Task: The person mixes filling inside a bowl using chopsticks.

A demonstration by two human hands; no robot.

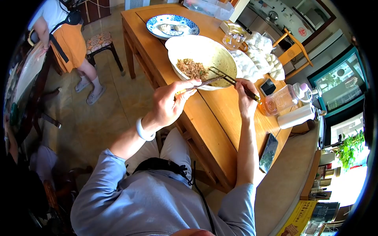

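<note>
A large white bowl [176, 47] on the wooden table holds a brown minced filling [192, 69], heaped to its left side. My right hand [247, 98] is closed around a pair of dark chopsticks [230, 78], whose tips reach into the bowl. In my left hand [168, 101], pinched between thumb and fingers, is a thin brown stick-like utensil [210, 81]. Its far end meets the chopsticks over the bowl's near rim; its exact kind is unclear. Behind the bowl, a blue-patterned plate [153, 24] carries two small pale pieces.
Right of the bowl are plastic bags of white round items [258, 55], a glass mug [234, 39], a phone [268, 87] and a drink bottle [279, 100]. Another phone [268, 152] lies near the table's edge. A person in orange shorts [71, 47] stands left, beside a stool [101, 42].
</note>
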